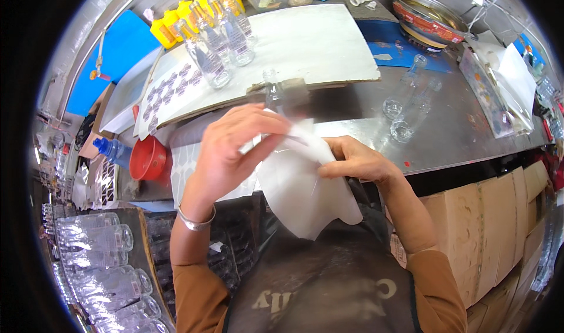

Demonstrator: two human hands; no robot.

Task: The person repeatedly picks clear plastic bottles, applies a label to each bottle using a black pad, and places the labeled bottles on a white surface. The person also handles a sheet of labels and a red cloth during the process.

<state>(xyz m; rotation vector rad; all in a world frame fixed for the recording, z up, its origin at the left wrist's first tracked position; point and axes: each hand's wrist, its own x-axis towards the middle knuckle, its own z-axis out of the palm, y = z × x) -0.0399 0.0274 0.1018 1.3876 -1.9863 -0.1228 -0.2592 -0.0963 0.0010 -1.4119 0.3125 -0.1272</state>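
Note:
A white sheet of thin paper [302, 192] hangs in front of my apron, its lower corner curling. My right hand [355, 159] grips its right edge between thumb and fingers. At the sheet's top edge, my left hand [241, 145] has its fingertips closed on the paper; motion blurs them slightly, and whether a smaller piece is between them cannot be made out. Just beyond my hands a clear glass bottle [274, 95] stands near the board's front edge, its lower part hidden. More clear bottles [208, 59] with printed lettering stand on the white board [311, 45].
Two clear bottles [402, 112] lie on the metal table [452, 136] at right. A red cup [148, 158] and a blue-capped bottle [114, 151] are at left. Yellow bottles [188, 12] line the back, near a metal pan [429, 15]. Cardboard boxes [487, 227] stand below right; stacked glassware [100, 268] fills the lower left.

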